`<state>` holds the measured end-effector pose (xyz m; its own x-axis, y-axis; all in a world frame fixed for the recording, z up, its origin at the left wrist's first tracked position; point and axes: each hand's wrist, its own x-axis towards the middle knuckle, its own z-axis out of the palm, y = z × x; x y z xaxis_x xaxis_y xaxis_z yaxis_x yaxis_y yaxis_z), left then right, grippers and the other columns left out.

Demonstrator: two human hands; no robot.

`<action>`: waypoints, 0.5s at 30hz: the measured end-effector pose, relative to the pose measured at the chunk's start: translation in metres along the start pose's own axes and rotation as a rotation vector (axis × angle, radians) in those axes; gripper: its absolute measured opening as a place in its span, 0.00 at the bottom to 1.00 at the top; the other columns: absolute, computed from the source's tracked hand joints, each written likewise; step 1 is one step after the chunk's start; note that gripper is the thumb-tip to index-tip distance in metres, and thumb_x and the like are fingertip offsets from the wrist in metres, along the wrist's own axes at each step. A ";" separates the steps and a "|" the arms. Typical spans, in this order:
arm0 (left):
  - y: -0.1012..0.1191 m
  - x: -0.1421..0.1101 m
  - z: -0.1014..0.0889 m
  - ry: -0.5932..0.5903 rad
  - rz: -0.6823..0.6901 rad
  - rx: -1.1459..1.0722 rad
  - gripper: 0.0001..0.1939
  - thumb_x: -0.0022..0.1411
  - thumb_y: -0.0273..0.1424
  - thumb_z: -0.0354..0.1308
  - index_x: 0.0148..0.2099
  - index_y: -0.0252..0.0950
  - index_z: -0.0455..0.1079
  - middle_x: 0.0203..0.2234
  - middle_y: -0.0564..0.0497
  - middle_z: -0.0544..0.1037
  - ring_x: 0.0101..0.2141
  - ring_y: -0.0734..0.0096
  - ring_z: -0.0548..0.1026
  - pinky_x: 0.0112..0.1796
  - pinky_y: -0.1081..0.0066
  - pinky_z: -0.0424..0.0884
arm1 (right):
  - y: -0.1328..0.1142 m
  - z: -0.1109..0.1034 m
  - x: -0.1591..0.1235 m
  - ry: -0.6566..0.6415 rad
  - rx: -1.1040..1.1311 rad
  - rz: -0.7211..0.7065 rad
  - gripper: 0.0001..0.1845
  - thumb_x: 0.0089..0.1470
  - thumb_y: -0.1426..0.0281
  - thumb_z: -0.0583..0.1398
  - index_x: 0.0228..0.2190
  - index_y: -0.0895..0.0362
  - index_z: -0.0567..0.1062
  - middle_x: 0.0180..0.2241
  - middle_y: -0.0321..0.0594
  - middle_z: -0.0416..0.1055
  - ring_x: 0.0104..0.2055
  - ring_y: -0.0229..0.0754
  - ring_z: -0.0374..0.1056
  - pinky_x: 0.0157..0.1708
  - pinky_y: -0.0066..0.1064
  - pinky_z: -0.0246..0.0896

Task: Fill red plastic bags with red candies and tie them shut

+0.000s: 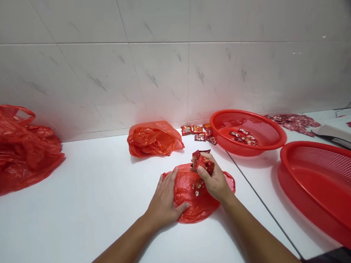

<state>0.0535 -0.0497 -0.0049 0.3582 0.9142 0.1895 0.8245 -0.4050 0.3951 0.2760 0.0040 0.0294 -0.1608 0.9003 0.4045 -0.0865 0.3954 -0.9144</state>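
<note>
two hands [187,193] work side by side near the front edge of a white counter [78,191], close together but not touching. the left hand [164,202] lies spread and flat on a red plastic bag [191,199], pressing it to the counter. the right hand [213,180] is curled around a bunch of small red packets [202,162], pinching them just above the bag. a few more packets [198,187] sit on the bag right under that hand.

behind the hands, a dark seam [257,201] runs diagonally across the counter, and a round red plastic basket [222,125] stands just beyond the bag, with packets [243,137] in its bottom. a small group of red-and-yellow packets [193,132] lies against the tiled wall [160,69], beside a bunched red bag [154,138]. a larger crumpled red bag [20,147] sits well apart at the far left, leaving a wide stretch of white surface beside the left hand. to the right, a big oval red basket [309,156] sits near the right forearm, and a spread of flat red packets [292,123] lies behind it, next to a white device [343,132].
</note>
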 end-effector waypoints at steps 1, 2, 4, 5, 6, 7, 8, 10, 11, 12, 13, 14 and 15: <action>0.000 0.000 0.000 0.000 0.005 0.006 0.61 0.65 0.52 0.64 0.79 0.44 0.23 0.77 0.38 0.47 0.73 0.36 0.51 0.71 0.34 0.46 | 0.000 0.002 -0.001 0.002 -0.031 -0.006 0.20 0.65 0.53 0.62 0.54 0.48 0.72 0.45 0.40 0.75 0.46 0.47 0.72 0.51 0.45 0.73; 0.000 -0.001 0.000 0.004 0.010 0.008 0.61 0.65 0.51 0.64 0.79 0.44 0.23 0.77 0.38 0.47 0.73 0.36 0.52 0.71 0.34 0.46 | -0.001 0.004 -0.001 0.009 -0.052 -0.007 0.20 0.65 0.53 0.62 0.53 0.48 0.72 0.45 0.40 0.75 0.46 0.47 0.72 0.52 0.45 0.72; -0.001 -0.001 0.001 0.020 0.015 0.006 0.61 0.64 0.51 0.64 0.79 0.44 0.23 0.77 0.38 0.48 0.73 0.36 0.52 0.71 0.34 0.47 | -0.002 0.007 -0.002 0.041 -0.016 0.001 0.20 0.65 0.53 0.63 0.53 0.48 0.72 0.46 0.40 0.76 0.48 0.48 0.73 0.54 0.46 0.71; -0.001 -0.001 0.001 0.025 0.016 0.001 0.62 0.64 0.51 0.64 0.79 0.44 0.23 0.77 0.38 0.48 0.73 0.36 0.53 0.70 0.34 0.48 | -0.002 0.008 -0.002 0.061 0.058 0.010 0.20 0.65 0.53 0.63 0.53 0.48 0.72 0.48 0.41 0.75 0.49 0.48 0.73 0.54 0.47 0.72; -0.001 -0.002 0.001 0.029 0.015 -0.005 0.62 0.64 0.52 0.64 0.79 0.44 0.22 0.76 0.38 0.49 0.73 0.35 0.53 0.70 0.33 0.48 | -0.003 0.008 -0.002 0.075 0.164 0.027 0.20 0.65 0.53 0.63 0.54 0.47 0.71 0.50 0.41 0.75 0.51 0.49 0.73 0.53 0.48 0.73; -0.001 -0.002 0.001 0.030 0.015 -0.011 0.62 0.64 0.52 0.64 0.79 0.44 0.22 0.76 0.38 0.50 0.73 0.35 0.54 0.70 0.33 0.48 | -0.003 0.009 -0.002 0.078 0.288 0.052 0.21 0.64 0.52 0.63 0.53 0.47 0.71 0.51 0.42 0.75 0.53 0.51 0.73 0.51 0.48 0.75; -0.001 -0.002 0.000 0.030 0.013 -0.016 0.62 0.64 0.52 0.64 0.79 0.44 0.22 0.76 0.37 0.50 0.73 0.35 0.54 0.70 0.33 0.47 | -0.004 0.008 -0.001 0.065 0.413 0.088 0.21 0.64 0.50 0.62 0.53 0.46 0.71 0.52 0.43 0.75 0.55 0.52 0.73 0.50 0.49 0.76; -0.001 -0.003 0.000 0.029 0.008 -0.027 0.62 0.64 0.52 0.64 0.79 0.44 0.21 0.76 0.37 0.50 0.73 0.36 0.54 0.70 0.32 0.46 | -0.004 0.006 -0.001 0.008 0.609 0.178 0.23 0.63 0.47 0.61 0.52 0.47 0.71 0.51 0.45 0.77 0.57 0.55 0.73 0.49 0.52 0.77; -0.001 -0.003 0.000 0.030 0.004 -0.033 0.61 0.64 0.52 0.63 0.79 0.44 0.22 0.76 0.37 0.50 0.73 0.36 0.53 0.71 0.33 0.46 | -0.005 0.005 -0.001 -0.027 0.670 0.222 0.24 0.63 0.46 0.61 0.52 0.48 0.72 0.50 0.46 0.78 0.57 0.56 0.74 0.49 0.54 0.76; 0.000 -0.003 -0.001 0.032 0.000 -0.040 0.61 0.65 0.53 0.63 0.79 0.44 0.22 0.76 0.37 0.50 0.73 0.37 0.53 0.71 0.33 0.46 | -0.006 0.004 -0.002 -0.060 0.709 0.260 0.25 0.63 0.45 0.60 0.52 0.48 0.73 0.50 0.46 0.79 0.56 0.57 0.74 0.50 0.56 0.75; 0.000 -0.003 -0.001 0.034 -0.001 -0.049 0.61 0.64 0.53 0.63 0.79 0.44 0.23 0.76 0.37 0.50 0.73 0.38 0.54 0.71 0.33 0.46 | -0.006 0.002 -0.003 -0.092 0.731 0.293 0.26 0.63 0.44 0.60 0.52 0.48 0.73 0.50 0.47 0.79 0.56 0.57 0.75 0.51 0.57 0.74; 0.000 -0.003 -0.001 0.038 -0.001 -0.058 0.61 0.64 0.53 0.63 0.79 0.44 0.23 0.76 0.37 0.51 0.73 0.38 0.54 0.71 0.33 0.46 | -0.007 0.002 -0.003 -0.124 0.740 0.319 0.27 0.63 0.43 0.59 0.52 0.48 0.74 0.51 0.48 0.80 0.55 0.58 0.75 0.51 0.59 0.74; 0.000 -0.003 -0.002 0.043 0.002 -0.066 0.61 0.64 0.53 0.63 0.79 0.44 0.24 0.76 0.37 0.52 0.73 0.39 0.55 0.71 0.33 0.46 | -0.007 0.001 -0.004 -0.153 0.740 0.337 0.29 0.62 0.41 0.58 0.52 0.48 0.74 0.51 0.48 0.80 0.55 0.58 0.75 0.51 0.60 0.73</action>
<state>0.0523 -0.0523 -0.0039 0.3398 0.9124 0.2283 0.7928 -0.4084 0.4524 0.2757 -0.0025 0.0344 -0.4216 0.8932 0.1566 -0.6257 -0.1616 -0.7631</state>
